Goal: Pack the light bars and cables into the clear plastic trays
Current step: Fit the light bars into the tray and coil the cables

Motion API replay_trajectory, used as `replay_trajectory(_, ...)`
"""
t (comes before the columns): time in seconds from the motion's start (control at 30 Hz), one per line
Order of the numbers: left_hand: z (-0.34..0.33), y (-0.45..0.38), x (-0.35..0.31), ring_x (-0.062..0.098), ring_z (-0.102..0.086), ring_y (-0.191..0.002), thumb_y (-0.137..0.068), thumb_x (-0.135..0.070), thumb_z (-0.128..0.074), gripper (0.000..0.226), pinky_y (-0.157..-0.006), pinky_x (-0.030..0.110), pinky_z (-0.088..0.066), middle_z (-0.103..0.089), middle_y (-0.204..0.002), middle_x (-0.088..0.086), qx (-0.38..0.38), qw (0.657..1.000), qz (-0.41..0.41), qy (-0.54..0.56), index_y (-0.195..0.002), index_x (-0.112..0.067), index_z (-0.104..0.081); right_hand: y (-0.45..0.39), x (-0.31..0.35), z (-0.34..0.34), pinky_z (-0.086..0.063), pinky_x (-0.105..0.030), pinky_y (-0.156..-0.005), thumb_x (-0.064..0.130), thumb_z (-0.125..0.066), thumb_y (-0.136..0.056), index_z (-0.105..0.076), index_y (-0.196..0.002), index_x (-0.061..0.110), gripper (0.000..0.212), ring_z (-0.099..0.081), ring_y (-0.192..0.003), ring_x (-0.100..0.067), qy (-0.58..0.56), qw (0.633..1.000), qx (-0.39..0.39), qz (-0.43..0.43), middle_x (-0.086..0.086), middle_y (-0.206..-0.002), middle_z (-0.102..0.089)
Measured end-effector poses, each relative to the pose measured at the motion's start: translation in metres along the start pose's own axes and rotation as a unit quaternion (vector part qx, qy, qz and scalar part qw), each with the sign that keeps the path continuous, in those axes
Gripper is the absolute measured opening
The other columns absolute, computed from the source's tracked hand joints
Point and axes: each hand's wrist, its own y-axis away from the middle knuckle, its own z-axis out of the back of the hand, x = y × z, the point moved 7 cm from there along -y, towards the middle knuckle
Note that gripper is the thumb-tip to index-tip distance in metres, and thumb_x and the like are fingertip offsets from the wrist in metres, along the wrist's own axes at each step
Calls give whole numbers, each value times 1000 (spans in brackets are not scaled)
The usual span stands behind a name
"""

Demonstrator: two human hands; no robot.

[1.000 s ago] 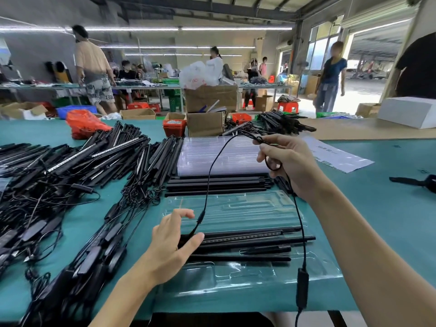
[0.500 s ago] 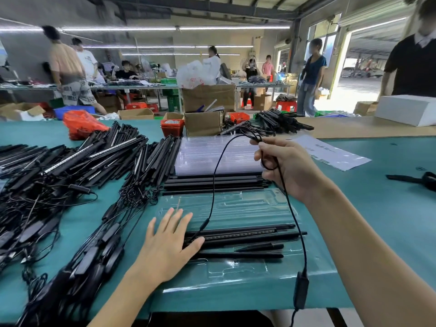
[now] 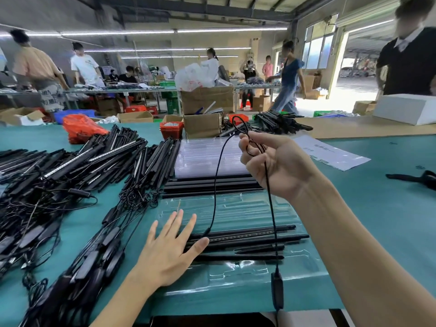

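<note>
**Inspector A:** Head view is taken as the record. A clear plastic tray (image 3: 236, 208) is seen lying on the green worktop (image 3: 377, 220) directly in front of the person, with several black light bars (image 3: 247, 239) laid lengthwise across its near half.

**Inspector B:** How are the hands placed?

**Inspector A:** The left hand (image 3: 169, 251) is laid flat with fingers spread and straight; its thumb and palm are pressed on the left ends of the light bars at the tray's left edge. The right hand (image 3: 276, 164) is raised above the tray, well apart from the left, and a coiled section of black cable (image 3: 215, 185) is pinched between its thumb and fingers. One run of cable is seen dropping to the light bars near the left hand; the other hangs down to an inline controller (image 3: 277, 291) at the worktop's near edge.

**Inspector B:** And the remaining stock?

**Inspector A:** A stack of empty trays (image 3: 207, 156) is noted behind the open tray, with a row of loose bars (image 3: 212, 185) between them. A large pile of bars and cables (image 3: 59, 173) is spread over the worktop's left side. A printed sheet (image 3: 330, 152) is recorded to the right; its wording cannot be read, the view being blurred there. Cardboard boxes (image 3: 203, 123) are set at the far edge.
</note>
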Motion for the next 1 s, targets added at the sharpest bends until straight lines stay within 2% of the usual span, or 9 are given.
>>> replay_trajectory(0.27, 0, -6, 3, 7, 42, -139, -63, -98, 13, 86, -117, 50, 25, 37, -156, -8, 47, 998, -1, 41, -137, -58, 35, 4, 5, -21, -41, -13, -37, 6, -51, -98, -59, -77, -1, 24, -42, -56, -6, -176, 984, -34, 9, -8, -70, -53)
replay_trajectory(0.4, -1, -6, 4, 4, 47, -135, -63, -99, 13, 89, -117, 50, 25, 32, -158, -13, 31, 998, -7, 57, -141, -59, 29, 2, 10, -27, -41, -14, -36, 5, -50, -99, -55, -82, 2, 18, -45, -42, -9, -172, 984, -43, 28, -9, -68, -55)
replay_trajectory(0.5, 4, -4, 5, 1, 44, -136, -66, -97, 11, 88, -117, 48, 25, 25, -161, -14, -10, 995, -11, 101, -145, -59, 21, -2, 6, -24, -39, -13, -36, 6, -50, -99, -53, -83, 5, 16, -41, -49, -6, -155, 986, -56, 27, -7, -66, -54)
replay_trajectory(0.6, 28, 6, -3, 0, 15, -148, -79, -90, -4, 82, -121, 39, 9, -9, -162, -16, -146, 964, -31, 218, -150, -52, -18, -8, 2, -17, -39, -11, -37, 9, -50, -100, -53, -82, 5, 18, -37, -49, -6, -132, 988, -74, 20, -6, -62, -53)
replay_trajectory(0.67, 49, 21, -17, -3, -19, -142, -89, -80, -17, 61, -119, 33, -17, -40, -143, -23, -242, 926, -74, 281, -131, -46, -46, -12, -1, -11, -38, -10, -37, 9, -49, -100, -53, -79, 5, 22, -39, -44, -6, -129, 988, -84, 19, -6, -59, -52)
replay_trajectory(0.7, 54, 29, -26, -3, -35, -134, -92, -76, -21, 54, -112, 27, -29, -49, -130, -28, -244, 908, -103, 325, -120, -44, -54, -14, -1, -9, -39, -10, -37, 9, -48, -100, -53, -78, 5, 23, -39, -41, -6, -131, 987, -89, 20, -6, -57, -52)
replay_trajectory(0.8, 49, 43, -65, 4, -60, -111, -93, -77, -23, 61, -91, 16, -44, -66, -110, -20, -82, 874, -174, 446, -106, -37, -67, -19, 0, 0, -39, -12, -36, 7, -47, -101, -54, -77, 4, 25, -40, -39, -7, -142, 984, -108, 32, -6, -60, -52)
replay_trajectory(0.87, 38, 52, -85, 6, -60, -111, -91, -79, -28, 62, -96, 26, -47, -67, -112, -17, 27, 874, -188, 448, -112, -36, -68, -22, 2, 7, -40, -13, -36, 7, -47, -102, -54, -78, 2, 25, -42, -37, -8, -151, 980, -122, 43, -7, -67, -53)
replay_trajectory(1.0, 34, 65, -108, 3, -58, -104, -90, -73, -45, 44, -100, 35, -46, -64, -113, -16, 103, 880, -195, 421, -115, -39, -60, -26, 2, 21, -42, -14, -36, 6, -48, -102, -53, -82, 2, 21, -46, -36, -10, -171, 973, -144, 54, -8, -71, -55)
